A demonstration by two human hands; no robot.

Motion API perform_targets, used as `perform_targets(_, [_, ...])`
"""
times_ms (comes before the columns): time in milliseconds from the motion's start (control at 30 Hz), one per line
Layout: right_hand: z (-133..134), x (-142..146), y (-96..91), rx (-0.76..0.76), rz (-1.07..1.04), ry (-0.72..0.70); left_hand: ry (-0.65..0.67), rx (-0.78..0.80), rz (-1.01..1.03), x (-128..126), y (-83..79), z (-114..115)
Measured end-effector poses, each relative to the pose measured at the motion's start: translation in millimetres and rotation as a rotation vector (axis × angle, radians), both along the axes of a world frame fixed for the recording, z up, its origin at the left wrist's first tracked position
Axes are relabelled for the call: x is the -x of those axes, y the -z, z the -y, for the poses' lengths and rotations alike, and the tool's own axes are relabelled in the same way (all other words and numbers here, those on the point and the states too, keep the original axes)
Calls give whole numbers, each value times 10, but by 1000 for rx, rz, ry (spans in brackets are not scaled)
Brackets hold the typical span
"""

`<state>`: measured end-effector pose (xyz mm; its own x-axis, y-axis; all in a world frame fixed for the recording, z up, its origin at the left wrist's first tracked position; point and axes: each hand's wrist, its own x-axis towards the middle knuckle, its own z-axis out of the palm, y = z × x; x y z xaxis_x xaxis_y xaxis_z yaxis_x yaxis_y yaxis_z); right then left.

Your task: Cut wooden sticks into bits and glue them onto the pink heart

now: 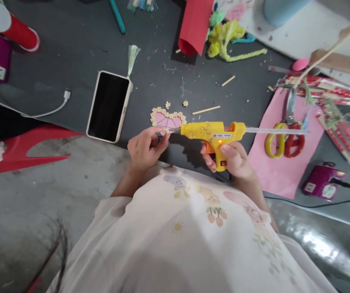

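My right hand [234, 158] is wrapped around the handle of a yellow hot glue gun [204, 129], fingers at its orange trigger. A clear glue stick [278, 130] sticks out of the back, and a small orange light glows on the body. My left hand [146, 148] pinches a tiny beige flower-like cluster [166, 131] between thumb and forefinger, right at the nozzle tip. Just beyond these fingers lies a pink heart-shaped piece [170, 121], its upper edge lined with similar beige clusters and dark lines drawn across it. My fingers and the gun partly cover its lower end.
Two loose beige clusters [185, 103] and a thin stick [206, 110] lie beyond the heart. A phone [109, 106] is at the left. To the right, scissors [286, 136] rest on a pink sheet [287, 175]. A purple box [324, 182] has a black cable attached.
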<state>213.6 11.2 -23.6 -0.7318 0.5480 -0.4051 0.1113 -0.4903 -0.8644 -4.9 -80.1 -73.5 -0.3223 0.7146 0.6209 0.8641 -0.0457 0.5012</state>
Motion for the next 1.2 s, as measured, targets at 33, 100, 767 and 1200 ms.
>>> perform_targets(33, [-1,0,-2,-1,-3,2,4,0,0,1,2,-2])
perform_targets(100, [-4,1,-9,-4,-5,0,11,-5,7,2,6,-3])
perform_targets(767, [-14,19,-46,-2,41,-20,24,3,-33,20,-41,24])
perform_targets(1200, [-9,24,-56,-17,47,-14,73,109,73,51,-8,48])
